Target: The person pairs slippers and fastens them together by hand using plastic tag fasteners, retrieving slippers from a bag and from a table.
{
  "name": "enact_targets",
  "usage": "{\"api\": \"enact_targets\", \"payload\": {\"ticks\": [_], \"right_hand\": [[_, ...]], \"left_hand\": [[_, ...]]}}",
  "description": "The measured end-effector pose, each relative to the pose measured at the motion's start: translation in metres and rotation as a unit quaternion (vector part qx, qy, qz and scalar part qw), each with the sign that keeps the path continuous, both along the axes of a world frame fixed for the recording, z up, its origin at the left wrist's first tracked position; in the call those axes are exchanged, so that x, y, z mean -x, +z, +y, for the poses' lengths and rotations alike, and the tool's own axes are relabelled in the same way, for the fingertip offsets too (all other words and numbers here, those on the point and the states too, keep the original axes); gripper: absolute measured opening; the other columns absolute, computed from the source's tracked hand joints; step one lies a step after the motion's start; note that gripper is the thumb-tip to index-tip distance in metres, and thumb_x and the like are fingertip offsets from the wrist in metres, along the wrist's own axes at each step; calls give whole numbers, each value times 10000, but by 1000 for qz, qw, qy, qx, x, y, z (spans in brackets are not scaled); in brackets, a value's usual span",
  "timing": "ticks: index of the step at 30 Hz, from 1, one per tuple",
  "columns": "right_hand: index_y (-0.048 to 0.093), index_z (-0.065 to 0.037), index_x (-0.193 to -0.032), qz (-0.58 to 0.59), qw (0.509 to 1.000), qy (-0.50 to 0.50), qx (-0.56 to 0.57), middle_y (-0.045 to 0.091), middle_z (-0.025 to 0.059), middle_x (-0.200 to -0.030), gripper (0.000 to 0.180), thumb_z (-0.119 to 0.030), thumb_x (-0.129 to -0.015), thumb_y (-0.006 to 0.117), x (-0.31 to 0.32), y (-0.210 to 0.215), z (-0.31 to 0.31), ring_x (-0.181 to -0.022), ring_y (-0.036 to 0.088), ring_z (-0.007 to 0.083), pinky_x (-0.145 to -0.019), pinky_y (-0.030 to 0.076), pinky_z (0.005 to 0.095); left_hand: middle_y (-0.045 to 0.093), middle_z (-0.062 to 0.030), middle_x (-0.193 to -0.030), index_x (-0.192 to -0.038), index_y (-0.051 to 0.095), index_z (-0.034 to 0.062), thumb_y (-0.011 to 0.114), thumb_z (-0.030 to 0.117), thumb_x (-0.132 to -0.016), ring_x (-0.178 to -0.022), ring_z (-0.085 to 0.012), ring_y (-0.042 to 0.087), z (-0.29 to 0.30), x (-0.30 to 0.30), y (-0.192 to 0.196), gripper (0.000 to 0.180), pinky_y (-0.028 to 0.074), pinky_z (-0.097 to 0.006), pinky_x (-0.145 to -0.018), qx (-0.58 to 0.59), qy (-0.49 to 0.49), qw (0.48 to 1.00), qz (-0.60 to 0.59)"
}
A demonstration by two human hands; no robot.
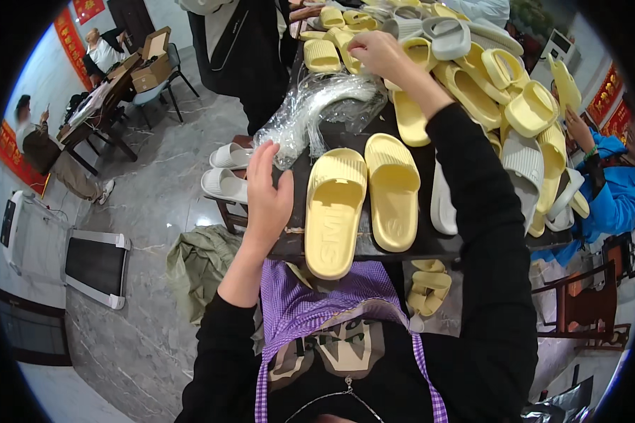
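Two yellow slide sandals, the left one [337, 233] and the right one [394, 204], lie side by side on the dark table [289, 243] in front of me, toes away. My left hand [267, 201] is raised left of them, fingers stretched and empty, close to a bundle of thin white strands in clear plastic [342, 95]. My right hand [379, 55] reaches to the far side of the table. Its fingers are pinched together beside small yellow slides [322, 56]; whatever they hold is too small to make out.
A heap of yellow and grey slides [473, 92] covers the table's right and far side. White slides [226, 182] rest on a stool at left. A person in blue [614, 190] handles a yellow slide at right. Another person in dark clothes [236, 56] stands beyond the table.
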State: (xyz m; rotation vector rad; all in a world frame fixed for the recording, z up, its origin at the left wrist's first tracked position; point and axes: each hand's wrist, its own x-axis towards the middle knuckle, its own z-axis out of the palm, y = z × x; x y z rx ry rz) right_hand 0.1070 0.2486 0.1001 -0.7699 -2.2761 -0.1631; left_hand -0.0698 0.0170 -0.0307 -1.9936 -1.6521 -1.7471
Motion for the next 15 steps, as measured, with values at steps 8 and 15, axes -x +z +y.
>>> {"api": "enact_targets", "payload": {"ticks": [8,15], "right_hand": [[654,-63,-868,-69,988,-137,16,631,182,-819,208,-146,-715,538,78,-49,87,-752,613,336,-673,487,414],[666,-44,-721,0,992,-123,42,618,193,-725,124,-119,-680,576,59,-69,101,-729,611,340,-680,483,414]], "left_hand": [[456,-194,-1183,-1118,472,-26,569,74,-723,-1092,-356,423,90,38,24,419,344,-422,-917,-49,62,986,146],[429,-155,-1226,-1184,439,20,602,131,-724,-1102,-352,416,170,36,35,501,353,-440,-899,2,62,984,165]]}}
